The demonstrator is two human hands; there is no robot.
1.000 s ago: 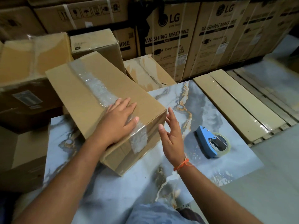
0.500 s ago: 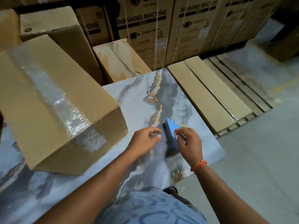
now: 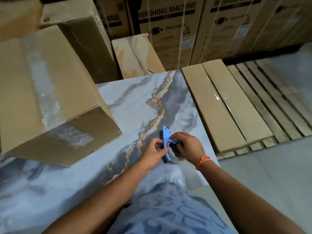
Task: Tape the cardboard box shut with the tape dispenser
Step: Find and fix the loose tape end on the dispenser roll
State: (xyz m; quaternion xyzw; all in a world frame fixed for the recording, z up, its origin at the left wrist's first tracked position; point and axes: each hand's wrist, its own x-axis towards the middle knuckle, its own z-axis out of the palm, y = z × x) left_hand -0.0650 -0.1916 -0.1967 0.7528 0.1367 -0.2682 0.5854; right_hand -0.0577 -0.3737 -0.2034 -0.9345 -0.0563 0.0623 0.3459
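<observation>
A brown cardboard box [image 3: 50,92] sits at the left on the marbled slab [image 3: 135,102], with a strip of clear tape along its top and down its near end. To its right, the blue tape dispenser [image 3: 166,137] stands on edge on the slab. My right hand [image 3: 187,147] grips the dispenser's roll side from the right. My left hand [image 3: 155,151] pinches the dispenser's blue handle from the left. Both hands are well clear of the box.
Other cardboard boxes [image 3: 135,54] crowd behind the slab, with tall washing machine cartons [image 3: 168,31] against the back. Flat wrapped packs [image 3: 224,105] lie on a wooden pallet [image 3: 273,102] to the right. Grey floor [image 3: 270,174] lies beyond the slab's right edge.
My left hand left the box top and both hands moved right to the dispenser. They now hold it, tipped up from lying flat. The view shifted right.
</observation>
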